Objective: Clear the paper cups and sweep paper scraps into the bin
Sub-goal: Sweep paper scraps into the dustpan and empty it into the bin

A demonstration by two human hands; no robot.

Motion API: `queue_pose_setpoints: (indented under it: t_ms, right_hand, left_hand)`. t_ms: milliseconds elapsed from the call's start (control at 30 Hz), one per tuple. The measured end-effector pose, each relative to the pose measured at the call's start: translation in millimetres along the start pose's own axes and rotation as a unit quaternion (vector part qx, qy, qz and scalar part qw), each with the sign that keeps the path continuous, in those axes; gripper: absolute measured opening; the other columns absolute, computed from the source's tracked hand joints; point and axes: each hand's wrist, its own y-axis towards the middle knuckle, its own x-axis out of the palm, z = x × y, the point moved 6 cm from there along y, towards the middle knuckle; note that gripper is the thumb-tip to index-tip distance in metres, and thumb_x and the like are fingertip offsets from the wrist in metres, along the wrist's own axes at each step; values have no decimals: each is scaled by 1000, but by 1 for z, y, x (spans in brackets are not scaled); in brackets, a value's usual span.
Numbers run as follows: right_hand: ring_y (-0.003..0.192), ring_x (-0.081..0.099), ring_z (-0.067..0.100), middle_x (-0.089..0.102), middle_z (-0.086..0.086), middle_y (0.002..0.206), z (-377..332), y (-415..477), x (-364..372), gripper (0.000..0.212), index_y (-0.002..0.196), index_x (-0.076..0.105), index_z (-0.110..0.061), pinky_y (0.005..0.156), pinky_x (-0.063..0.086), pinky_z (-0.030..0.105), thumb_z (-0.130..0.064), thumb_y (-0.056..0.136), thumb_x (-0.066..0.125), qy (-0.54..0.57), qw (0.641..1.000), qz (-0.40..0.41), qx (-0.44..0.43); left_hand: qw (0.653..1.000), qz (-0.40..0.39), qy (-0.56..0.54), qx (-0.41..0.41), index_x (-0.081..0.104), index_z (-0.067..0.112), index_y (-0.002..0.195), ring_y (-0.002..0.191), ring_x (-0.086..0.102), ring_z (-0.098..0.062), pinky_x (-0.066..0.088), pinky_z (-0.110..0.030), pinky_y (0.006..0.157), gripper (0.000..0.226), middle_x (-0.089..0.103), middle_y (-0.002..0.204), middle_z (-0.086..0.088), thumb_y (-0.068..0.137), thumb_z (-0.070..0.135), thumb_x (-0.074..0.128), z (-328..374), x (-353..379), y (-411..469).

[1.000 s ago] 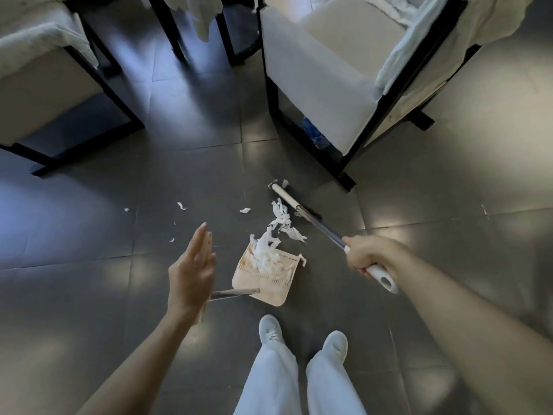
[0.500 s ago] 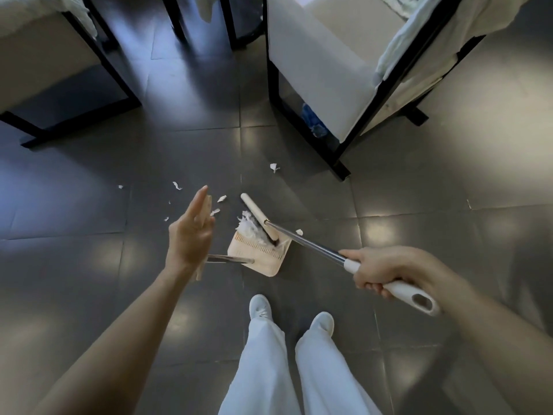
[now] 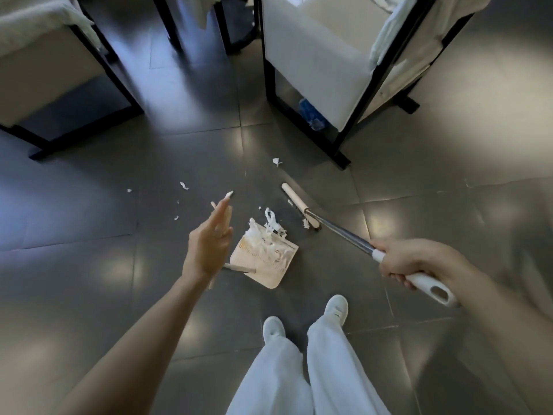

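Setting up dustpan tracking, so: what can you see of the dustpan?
The dustpan is a beige, plastic-looking tray with a ribbed floor, lying flat on the dark floor tiles ahead of the person's shoes. Shredded white paper scraps heap at its far edge. A thin rod runs from its left side to a pale upright stick beside the straight-fingered left hand.

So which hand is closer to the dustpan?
Left. The left hand is right beside the dustpan, at its left edge. The right hand is farther away, off to the dustpan's right, gripping the broom.
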Motion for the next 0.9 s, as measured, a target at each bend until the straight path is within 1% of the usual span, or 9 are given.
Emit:
queue_pose_setpoints:
  t_ms: [100, 267, 367, 433, 500, 633, 700, 800, 900]
  right_hand:
    - [47, 49, 16, 56, 8, 62, -13, 9, 16, 71, 151, 20, -22, 47, 43, 25, -2, 86, 42, -69, 998, 7, -7]
    - [47, 50, 17, 57, 8, 63, -51, 39, 35, 66, 149, 24, -16, 51, 43, 25, -2, 88, 44, -102, 994, -17, -19]
    - [42, 49, 14, 56, 7, 63, -80, 49, 46, 70, 151, 20, -18, 45, 43, 20, -1, 88, 44, -127, 990, -44, -37]
    - [47, 51, 16, 57, 7, 66, -96, 50, 52, 72, 152, 20, -17, 53, 47, 26, 0, 86, 45, -172, 982, -64, -45]
    - [48, 51, 17, 59, 8, 69, -103, 46, 55, 74, 151, 22, -20, 53, 47, 27, 0, 84, 45, -188, 978, -81, -43]
    - [46, 47, 15, 56, 6, 65, -105, 34, 42, 75, 150, 23, -30, 46, 44, 23, -3, 84, 45, -157, 980, -110, -47]
    - [46, 44, 13, 53, 5, 62, -105, 31, 26, 77, 150, 22, -36, 45, 42, 22, -2, 85, 46, -116, 986, -118, -37]
    - [47, 46, 14, 54, 5, 64, -113, 32, -6, 78, 150, 21, -38, 46, 44, 24, -3, 84, 46, -122, 986, -105, -45]
    - [44, 47, 14, 55, 4, 59, -120, 40, -46, 80, 150, 20, -40, 44, 44, 22, -4, 84, 46, -119, 988, -84, -55]
  left_hand:
    - [999, -3, -18, -29, 48, 15, 141, 97, 67, -30, 46, -30, 90, 64, 69, 115, -3, 83, -12, 59, -3, 3, 3]
    - [997, 13, -34, -68, 48, 18, 141, 107, 65, -28, 45, -34, 95, 61, 65, 124, -9, 86, -7, 59, -21, 0, 21]
    - [995, 23, -57, -84, 48, 19, 141, 112, 63, -23, 43, -27, 96, 59, 64, 125, -2, 88, -4, 59, -23, 5, 31]
    - [994, 35, -52, -89, 48, 21, 141, 109, 64, -20, 44, -25, 95, 57, 66, 123, 1, 90, -2, 57, -23, 7, 40]
    - [991, 38, -61, -111, 48, 25, 141, 105, 64, -16, 46, -26, 92, 58, 66, 120, 5, 89, -1, 56, -27, 8, 49]
    - [984, 34, -91, -147, 48, 29, 140, 96, 58, -2, 35, 0, 79, 61, 58, 107, 18, 88, 0, 56, -31, 9, 64]
    - [981, 48, -105, -158, 48, 27, 141, 97, 56, 7, 31, 5, 77, 61, 57, 111, 20, 88, -2, 56, -30, 10, 69]
    - [969, 84, -126, -197, 48, 29, 141, 103, 46, 18, 27, 9, 79, 62, 54, 117, 21, 88, -2, 58, -32, 13, 76]
    - [965, 89, -139, -205, 47, 33, 141, 108, 48, 20, 29, 5, 86, 64, 53, 121, 24, 88, -1, 58, -32, 22, 87]
